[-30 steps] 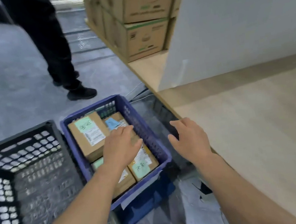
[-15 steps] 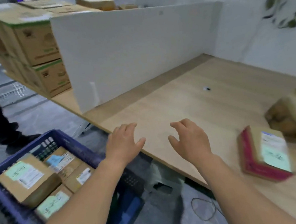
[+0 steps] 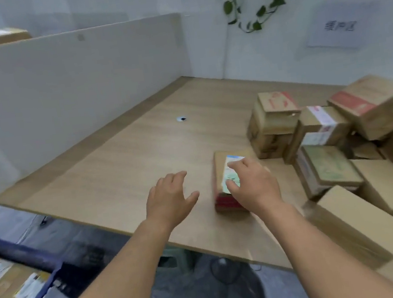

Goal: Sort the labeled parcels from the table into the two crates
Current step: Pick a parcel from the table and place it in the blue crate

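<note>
**Cardboard mostly unsorted, one crate part filled**

Reaching out over the table (image 3: 129, 157) with both hands, set apart from each other. Holding nothing in the left hand (image 3: 169, 200) at centre frame, fingers spread and relaxed above bare wood. Spreading the right hand (image 3: 255, 188) over a small parcel (image 3: 220, 178) just right of centre, thumb over its green and blue label. No closed grip to be seen, and impossible to tell whether touching the parcel or just above it. Reads as the reach for the next pick, with the lift not yet made.

Further out, along the right edge of the frame, a loose pile of parcels (image 3: 329, 156), tumbled and stacked on the table just beside the one under the hand. Plenty left to sort, by the look of it.

At lower left, below the table edge, the blue crate (image 3: 16, 250), with several sorted parcels (image 3: 11, 285) already lying inside, labels up. No sign of the second crate anywhere in this view, so no telling what it holds.

Weighing pile against crate: begun, with some parcels placed, but far from finished.
</note>
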{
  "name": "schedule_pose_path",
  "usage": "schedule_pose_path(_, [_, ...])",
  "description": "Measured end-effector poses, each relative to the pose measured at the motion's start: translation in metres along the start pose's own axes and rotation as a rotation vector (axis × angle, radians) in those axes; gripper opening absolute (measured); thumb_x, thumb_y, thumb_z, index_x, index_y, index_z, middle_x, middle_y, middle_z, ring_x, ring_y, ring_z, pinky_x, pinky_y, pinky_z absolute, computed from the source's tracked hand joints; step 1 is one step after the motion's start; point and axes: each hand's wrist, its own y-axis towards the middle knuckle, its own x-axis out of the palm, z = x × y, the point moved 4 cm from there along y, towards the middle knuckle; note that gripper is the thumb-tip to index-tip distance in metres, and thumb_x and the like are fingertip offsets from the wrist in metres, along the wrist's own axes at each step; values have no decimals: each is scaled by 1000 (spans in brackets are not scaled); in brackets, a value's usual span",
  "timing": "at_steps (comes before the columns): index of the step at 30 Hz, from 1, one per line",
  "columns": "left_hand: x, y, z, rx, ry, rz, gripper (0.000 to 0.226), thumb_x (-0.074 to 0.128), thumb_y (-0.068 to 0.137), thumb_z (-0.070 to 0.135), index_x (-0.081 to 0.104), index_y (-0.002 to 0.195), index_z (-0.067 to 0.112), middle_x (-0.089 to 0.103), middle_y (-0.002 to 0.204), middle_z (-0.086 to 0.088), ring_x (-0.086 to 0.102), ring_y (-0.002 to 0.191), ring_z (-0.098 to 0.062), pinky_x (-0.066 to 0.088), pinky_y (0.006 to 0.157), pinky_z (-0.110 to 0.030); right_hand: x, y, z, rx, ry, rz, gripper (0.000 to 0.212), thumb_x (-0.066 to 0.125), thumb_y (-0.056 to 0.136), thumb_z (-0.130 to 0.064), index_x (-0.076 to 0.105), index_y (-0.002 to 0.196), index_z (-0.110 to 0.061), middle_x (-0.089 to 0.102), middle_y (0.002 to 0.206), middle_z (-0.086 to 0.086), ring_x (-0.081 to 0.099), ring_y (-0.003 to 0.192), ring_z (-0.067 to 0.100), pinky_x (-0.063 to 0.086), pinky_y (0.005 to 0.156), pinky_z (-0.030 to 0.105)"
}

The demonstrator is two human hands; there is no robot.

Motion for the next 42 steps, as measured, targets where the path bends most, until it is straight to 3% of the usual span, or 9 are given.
schedule_pose_path(11, [45,28,83,102,-5,-122,62,53,90,46,34,144,24,47,137,1,42,124,-20,35,98,-33,-11,-20,120,238,57,35,46,49,95,-33,48,139,-23,50,133,3,44,126,22,34,101,34])
schedule_pose_path(20, [73,57,78,52,-50,-243,65,51,92,47,25,146,23,43,138,-2,41,123,-22,41,90,-35,11,-5,131,333,87,-105,51,43,99,-41,38,146,-23,42,144,2,40,132,22,36,103,36])
schedule_pose_path(25, [88,69,61,-18,-101,-344,68,51,90,49,23,147,24,45,135,-2,42,124,-22,43,91,-37,40,13,129,400,146,-205,52,44,97,-50,44,141,-22,46,140,3,44,129,24,41,98,37])
schedule_pose_path(30, [101,79,43,-101,-188,-447,59,53,87,53,33,135,25,54,127,2,52,113,-20,46,86,-37,74,28,124,446,362,-303,54,49,93,-56,52,127,-14,56,127,7,53,116,24,42,89,32])
schedule_pose_path(32, [104,83,41,-98,-219,-486,58,53,88,52,32,136,25,55,128,5,56,111,-19,47,83,-34,83,31,122,485,490,-324,58,51,89,-58,53,126,-14,60,126,6,56,114,23,45,91,34])
schedule_pose_path(36, [110,87,39,-90,-312,-585,52,55,89,44,35,133,27,59,127,10,61,104,-16,50,86,-34,94,37,113,488,635,-363,39,57,91,-42,55,125,-23,66,119,-3,62,105,16,49,95,36])
schedule_pose_path(39, [114,91,35,-111,-422,-615,58,58,89,39,31,139,29,58,129,10,60,106,-14,50,87,-32,99,39,112,514,749,-334,36,60,91,-31,54,126,-23,67,116,-6,65,98,12,51,93,35])
schedule_pose_path(42, [116,91,33,-126,-547,-637,67,59,90,35,23,146,35,59,125,13,56,105,-10,48,83,-26,102,37,114,567,918,-331,46,63,89,-22,49,133,-21,68,110,-1,67,82,8,55,76,26])
